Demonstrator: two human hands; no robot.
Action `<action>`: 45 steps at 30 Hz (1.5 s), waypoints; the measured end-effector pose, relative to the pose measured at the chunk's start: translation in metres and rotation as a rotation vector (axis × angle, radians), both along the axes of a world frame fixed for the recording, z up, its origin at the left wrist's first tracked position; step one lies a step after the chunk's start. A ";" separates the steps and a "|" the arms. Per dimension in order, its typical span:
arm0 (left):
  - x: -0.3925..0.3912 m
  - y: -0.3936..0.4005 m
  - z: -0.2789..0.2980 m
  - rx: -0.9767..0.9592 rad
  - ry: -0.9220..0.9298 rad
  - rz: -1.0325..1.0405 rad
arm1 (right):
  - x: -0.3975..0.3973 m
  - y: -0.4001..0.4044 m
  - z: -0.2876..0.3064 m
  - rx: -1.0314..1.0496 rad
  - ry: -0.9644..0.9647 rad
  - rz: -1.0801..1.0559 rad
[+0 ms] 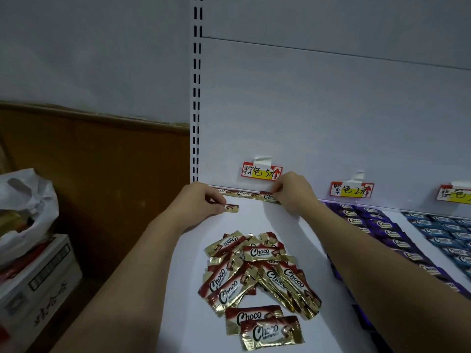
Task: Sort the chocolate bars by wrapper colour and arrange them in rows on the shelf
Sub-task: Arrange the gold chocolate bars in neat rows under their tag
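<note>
A loose pile of brown-and-gold Choco bars (260, 278) lies on the white shelf (275, 220) in front of me. Along the shelf's back edge runs a short row of brown bars (242, 193). My left hand (201, 200) pinches one brown bar (229, 208) flat on the shelf, just in front of that row. My right hand (293, 191) pinches another brown bar (267, 196) at the row's right end. Purple bars (377, 225) fill rows to the right, and blue bars (446, 235) lie beyond them.
Handwritten price tags (261, 171) (351, 190) (453, 194) are taped to the back panel above each colour. A slotted upright (196, 98) marks the shelf's left end. Left of the shelf stand a cardboard box (38, 284) and a white plastic bag (28, 200).
</note>
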State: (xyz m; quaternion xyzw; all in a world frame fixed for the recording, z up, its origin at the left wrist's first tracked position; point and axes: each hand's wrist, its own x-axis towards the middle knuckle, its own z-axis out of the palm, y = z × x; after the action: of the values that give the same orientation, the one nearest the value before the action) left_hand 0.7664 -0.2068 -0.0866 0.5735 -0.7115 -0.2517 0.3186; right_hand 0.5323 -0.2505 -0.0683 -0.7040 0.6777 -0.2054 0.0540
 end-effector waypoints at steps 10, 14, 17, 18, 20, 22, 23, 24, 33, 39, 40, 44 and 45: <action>-0.006 0.002 0.003 -0.073 -0.129 0.078 | 0.007 0.020 -0.002 -0.023 0.269 0.102; -0.008 0.004 0.006 -0.061 -0.156 0.097 | 0.007 0.025 -0.006 0.051 0.318 0.154; -0.009 0.008 0.009 -0.045 -0.150 0.096 | 0.005 0.032 -0.004 0.084 0.294 0.170; -0.009 0.009 0.010 -0.039 -0.148 0.089 | 0.005 0.034 -0.003 0.103 0.269 0.173; -0.009 0.012 0.013 -0.017 -0.161 0.071 | 0.006 0.044 0.002 0.133 0.202 0.178; -0.008 0.015 0.016 0.019 -0.201 0.050 | 0.008 0.057 0.010 0.172 0.153 0.207; -0.008 0.017 0.018 0.040 -0.221 0.038 | 0.010 0.065 0.015 0.210 0.155 0.231; -0.008 0.018 0.020 0.064 -0.235 0.024 | 0.011 0.072 0.018 0.253 0.176 0.264; -0.009 0.031 0.027 0.266 -0.487 -0.131 | 0.004 0.088 0.003 0.288 0.161 0.337; -0.013 0.028 0.021 0.292 -0.546 -0.124 | 0.001 0.089 0.001 0.320 0.113 0.352; -0.014 0.028 0.020 0.293 -0.536 -0.118 | 0.001 0.089 0.001 0.322 0.111 0.354; -0.014 0.027 0.018 0.282 -0.548 -0.103 | 0.000 0.091 0.002 0.325 0.108 0.357; -0.014 0.026 0.017 0.279 -0.552 -0.102 | 0.001 0.091 0.003 0.326 0.108 0.358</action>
State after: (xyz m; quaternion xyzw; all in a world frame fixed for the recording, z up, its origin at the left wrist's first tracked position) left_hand 0.7520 -0.1803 -0.0694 0.6220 -0.7575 -0.1975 0.0185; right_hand 0.5328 -0.1592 -0.0658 -0.8048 0.5683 -0.0426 0.1661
